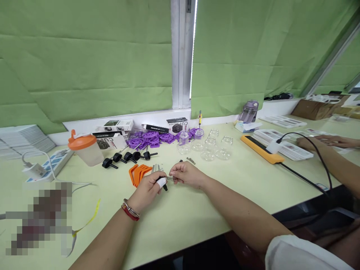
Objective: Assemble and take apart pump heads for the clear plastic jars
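My left hand (148, 188), with white wrapping on its thumb and bracelets at the wrist, is closed around a small black plastic part (165, 188). My right hand (188, 174) pinches a coiled metal spring (171, 179), whose left end meets the black part or lies right beside it; the fingers hide the exact join. Just beyond the hands are several thin metal rods (157, 168) and a few loose springs (191, 160). Bent orange plastic pieces (140, 173) lie next to my left hand, with black round-headed parts on stems (128, 157) behind them.
Purple plastic parts (151, 139) and boxes (115, 141) line the back, beside clear cups (208, 153). An orange-lidded shaker (87, 150) and a power strip (53, 163) stand left. At right are an orange power strip (260, 149), its cable, printed sheets (292, 148) and another person's arm (332, 159).
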A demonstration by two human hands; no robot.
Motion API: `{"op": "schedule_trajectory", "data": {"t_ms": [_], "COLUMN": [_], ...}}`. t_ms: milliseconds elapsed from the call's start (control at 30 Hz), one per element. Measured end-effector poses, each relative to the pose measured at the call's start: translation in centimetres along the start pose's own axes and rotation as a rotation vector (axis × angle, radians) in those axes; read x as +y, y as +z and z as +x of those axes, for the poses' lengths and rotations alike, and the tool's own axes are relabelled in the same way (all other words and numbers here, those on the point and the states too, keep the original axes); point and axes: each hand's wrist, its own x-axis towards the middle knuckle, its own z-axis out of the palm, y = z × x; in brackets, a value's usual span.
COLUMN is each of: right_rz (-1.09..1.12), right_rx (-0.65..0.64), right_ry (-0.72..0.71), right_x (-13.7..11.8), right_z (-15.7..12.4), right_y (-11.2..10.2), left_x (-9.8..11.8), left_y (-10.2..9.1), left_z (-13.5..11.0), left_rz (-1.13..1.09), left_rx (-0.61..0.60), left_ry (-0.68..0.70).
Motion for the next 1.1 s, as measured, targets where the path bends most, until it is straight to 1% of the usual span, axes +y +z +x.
{"op": "schedule_trajectory", "data": {"t_ms": [67, 133, 233, 300, 367, 433, 500, 633, 733, 833, 933, 1033, 1100], "right_rz": [-0.007, -0.052, -0.171, -0.225, -0.248, -0.227, -0.152, 0.062, 0.167, 0.224, 0.209, 0.134, 0.017], "right_rx": [-0.026, -0.026, -0.003, -0.008, -0.024, -0.035, -0.046, -0.083, -0.112, -0.105, -0.088, -0.056, 0.011], "right_ry": [0.022, -0.013, -0.182, -0.245, -0.222, -0.166, -0.099, 0.089, 0.161, 0.153, 0.084, 0.011, -0.067], "right_x": [0.0, -0.1, -0.2, -0.2, -0.1, 0.0, 0.0, 0.0, 0.1, 0.3, 0.6, 0.8, 0.9], "right_z": [0.0, -0.1, -0.2, -0.4, -0.5, -0.6, -0.6, -0.5, -0.5, -0.5, -0.5, -0.3, -0.3], "right_y": [0.1, 0.1, -0.1, -0.1, 0.2, 0.4, 0.6, 0.5, 0.2, 0.2, 0.5, 0.9, 1.1], "left_x": [0.0, 0.0, -0.1, -0.1, -0.2, -0.3, -0.3, -0.1, 0.0, -0.1, -0.2, -0.3, -0.3], "left_y": [0.0, 0.0, -0.1, -0.1, -0.1, 0.0, 0.0, 0.2, 0.2, 0.2, 0.2, 0.1, 0.1], "left_z": [0.0, 0.0, 0.1, 0.1, 0.1, 0.1, 0.1, 0.2, 0.3, 0.3, 0.3, 0.3, 0.3], "left_rz": [-0.006, -0.021, -0.034, -0.023, 0.000, 0.019, 0.031, 0.041, 0.040, 0.028, 0.009, -0.008, -0.021], "left_rx": [-0.011, -0.015, -0.017, -0.030, -0.045, -0.050, -0.057, -0.085, -0.080, -0.061, -0.038, -0.011, 0.003], "left_ry": [0.009, 0.003, -0.006, 0.002, 0.013, 0.027, 0.040, 0.044, 0.046, 0.017, -0.022, -0.048, -0.065]}}
